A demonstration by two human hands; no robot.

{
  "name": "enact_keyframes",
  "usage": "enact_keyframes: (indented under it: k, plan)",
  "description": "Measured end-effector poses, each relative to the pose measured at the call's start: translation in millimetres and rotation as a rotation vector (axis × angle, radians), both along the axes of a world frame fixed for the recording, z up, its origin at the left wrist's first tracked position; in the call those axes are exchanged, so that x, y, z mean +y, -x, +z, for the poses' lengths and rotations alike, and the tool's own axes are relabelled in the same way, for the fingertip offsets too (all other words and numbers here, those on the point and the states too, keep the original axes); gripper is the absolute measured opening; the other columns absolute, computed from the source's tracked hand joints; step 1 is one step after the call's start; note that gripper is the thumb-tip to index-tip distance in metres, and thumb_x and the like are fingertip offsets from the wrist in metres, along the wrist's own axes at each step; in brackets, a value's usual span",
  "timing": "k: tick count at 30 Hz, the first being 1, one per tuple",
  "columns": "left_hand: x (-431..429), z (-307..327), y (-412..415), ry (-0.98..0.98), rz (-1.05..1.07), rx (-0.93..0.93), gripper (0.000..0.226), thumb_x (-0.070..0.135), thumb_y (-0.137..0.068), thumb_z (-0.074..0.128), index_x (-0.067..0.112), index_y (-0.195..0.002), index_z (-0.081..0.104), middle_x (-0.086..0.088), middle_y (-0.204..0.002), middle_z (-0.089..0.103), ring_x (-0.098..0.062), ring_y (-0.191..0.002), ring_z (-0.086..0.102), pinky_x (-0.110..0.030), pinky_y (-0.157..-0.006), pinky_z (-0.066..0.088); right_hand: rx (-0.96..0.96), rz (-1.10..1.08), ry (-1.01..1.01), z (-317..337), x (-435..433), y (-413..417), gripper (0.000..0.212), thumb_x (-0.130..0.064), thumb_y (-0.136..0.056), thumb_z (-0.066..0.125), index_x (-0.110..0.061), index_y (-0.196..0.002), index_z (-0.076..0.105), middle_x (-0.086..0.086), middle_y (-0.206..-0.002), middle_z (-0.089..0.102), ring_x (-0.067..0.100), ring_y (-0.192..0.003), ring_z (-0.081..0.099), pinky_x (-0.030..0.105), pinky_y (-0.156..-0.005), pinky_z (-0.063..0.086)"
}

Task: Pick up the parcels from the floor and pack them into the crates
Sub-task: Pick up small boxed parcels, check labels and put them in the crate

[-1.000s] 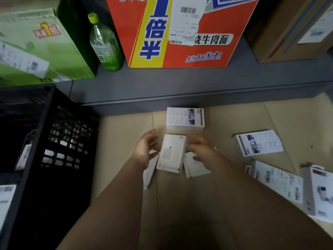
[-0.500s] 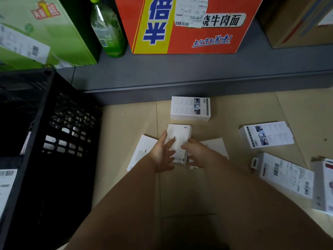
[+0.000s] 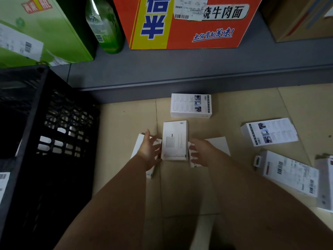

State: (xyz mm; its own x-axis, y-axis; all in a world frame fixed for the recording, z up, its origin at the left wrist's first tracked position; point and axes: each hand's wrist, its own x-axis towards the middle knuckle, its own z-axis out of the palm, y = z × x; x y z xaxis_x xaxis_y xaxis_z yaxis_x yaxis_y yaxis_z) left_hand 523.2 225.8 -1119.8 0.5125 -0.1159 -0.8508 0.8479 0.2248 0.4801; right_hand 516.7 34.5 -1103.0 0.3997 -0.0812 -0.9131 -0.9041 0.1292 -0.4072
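- Flanking the middle white box [image 3: 174, 141], which lies flat on the tan floor [image 3: 122, 127], with both bare hands.
- Reaching to that box's left edge with the left hand [image 3: 149, 152]: fingers straight and spread, grasping nothing; cannot tell whether the tips touch the edge.
- Reaching to its right edge with the right hand [image 3: 201, 152]: fingers loose and parted, tips turned toward the box, grasping nothing.
- Lying just left of the middle white box, partly under the left hand: a second white box [image 3: 138, 147].
- Lying just right of it, partly under the right hand: a third white box [image 3: 219, 143].
- Resting just beyond it, apart from it: a printed box [image 3: 191, 105] with small photos.
- Scattered well to its right: another photo-printed box [image 3: 270, 131], a barcode-labelled parcel [image 3: 288, 174] and an edge box [image 3: 326, 184] cut by the frame.
- Standing well to its left: a black lattice crate [image 3: 54, 132].
- Running beyond it: a grey shelf [image 3: 180, 69] bearing a green carton [image 3: 36, 33], a green bottle [image 3: 104, 27], an orange carton [image 3: 189, 24] and a brown carton [image 3: 297, 18].
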Motion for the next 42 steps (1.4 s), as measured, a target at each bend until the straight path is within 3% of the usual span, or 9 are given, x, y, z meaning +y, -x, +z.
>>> enact_keyframes:
  k: [4, 11, 16, 21, 26, 32, 36, 38, 42]
  plan:
    - [-2, -4, -2, -0.010, -0.008, 0.020, 0.080, 0.076, -0.095, 0.020, 0.026, -0.156, 0.036, -0.010, -0.159, 0.039, -0.032, -0.146, 0.036, -0.051, -0.114, 0.030, -0.007, 0.006, -0.104, -4, 0, -2, 0.037, -0.043, -0.098, 0.055, -0.014, -0.121, 0.064, 0.010, -0.116, 0.066, 0.029, -0.108, 0.063, 0.043, -0.094, 0.053]
    - [-7, -3, -3, -0.039, -0.031, -0.016, 0.080, 0.079, -0.093, 0.023, 0.029, -0.155, 0.034, -0.016, -0.151, 0.046, -0.036, -0.124, 0.051, -0.049, -0.098, 0.045, -0.025, 0.055, -0.065, -1, 2, -4, 0.039, -0.043, -0.101, 0.052, -0.014, -0.125, 0.061, 0.010, -0.111, 0.066, 0.027, -0.101, 0.063, 0.036, -0.072, 0.053]
    - [-14, 13, -19, -0.024, -0.050, -0.039, 0.081, 0.079, -0.093, 0.020, 0.027, -0.152, 0.040, -0.013, -0.139, 0.054, -0.034, -0.116, 0.055, -0.053, -0.100, 0.041, -0.114, 0.094, -0.011, 8, -6, -14, 0.041, -0.045, -0.102, 0.047, -0.016, -0.127, 0.061, 0.006, -0.115, 0.067, 0.024, -0.104, 0.061, 0.038, -0.078, 0.048]
    - [-17, 54, -45, -0.008, -0.049, -0.157, 0.090, 0.084, -0.089, 0.012, 0.026, -0.150, 0.044, -0.011, -0.129, 0.061, -0.034, -0.111, 0.060, -0.058, -0.097, 0.044, -0.348, 0.119, 0.093, 46, -5, -58, 0.045, -0.048, -0.103, 0.039, -0.014, -0.114, 0.067, 0.010, -0.110, 0.072, 0.031, -0.105, 0.066, 0.050, -0.102, 0.048]
    - [-13, 114, -79, -0.021, -0.071, -0.262, 0.093, 0.084, -0.088, 0.007, 0.026, -0.150, 0.046, -0.017, -0.139, 0.053, -0.040, -0.119, 0.057, -0.067, -0.105, 0.041, -0.507, 0.154, 0.154, 88, -4, -80, 0.053, -0.072, -0.090, 0.035, -0.038, -0.119, 0.062, -0.001, -0.118, 0.067, 0.024, -0.111, 0.061, 0.052, -0.104, 0.045]
    - [-9, 165, -94, -0.023, -0.090, -0.387, 0.092, 0.082, -0.090, 0.005, 0.026, -0.149, 0.047, -0.012, -0.147, 0.051, -0.039, -0.127, 0.054, -0.060, -0.103, 0.042, -0.631, 0.120, 0.072, 141, -8, -91, 0.044, -0.069, -0.097, 0.030, -0.044, -0.120, 0.058, -0.004, -0.129, 0.062, 0.028, -0.127, 0.053, 0.056, -0.109, 0.038]
    - [-9, 187, -96, 0.099, -0.006, -0.460, 0.092, 0.080, -0.092, 0.009, 0.018, -0.149, 0.045, -0.010, -0.154, 0.047, -0.034, -0.141, 0.044, -0.060, -0.095, 0.046, -0.741, -0.015, -0.040, 170, -9, -93, 0.055, -0.062, -0.101, 0.024, -0.028, -0.136, 0.050, 0.005, -0.150, 0.049, 0.025, -0.142, 0.040, 0.048, -0.120, 0.023]
    - [-10, 192, -95, 0.108, 0.023, -0.484, 0.088, 0.078, -0.094, 0.012, 0.016, -0.140, 0.053, -0.009, -0.152, 0.049, -0.033, -0.142, 0.042, -0.061, -0.090, 0.050, -0.765, -0.068, -0.087, 180, -10, -94, 0.063, -0.063, -0.100, 0.024, -0.019, -0.139, 0.048, 0.007, -0.151, 0.047, 0.024, -0.143, 0.039, 0.048, -0.122, 0.019]
    - [-11, 193, -89, 0.014, 0.012, -0.570, 0.054, 0.059, -0.103, 0.033, 0.016, -0.119, 0.061, -0.007, -0.132, 0.063, -0.033, -0.124, 0.060, -0.055, -0.081, 0.060, -0.858, -0.053, 0.043, 184, -8, -94, 0.038, -0.068, -0.096, 0.034, -0.041, -0.113, 0.057, -0.009, -0.131, 0.062, 0.015, -0.129, 0.053, 0.045, -0.113, 0.034]
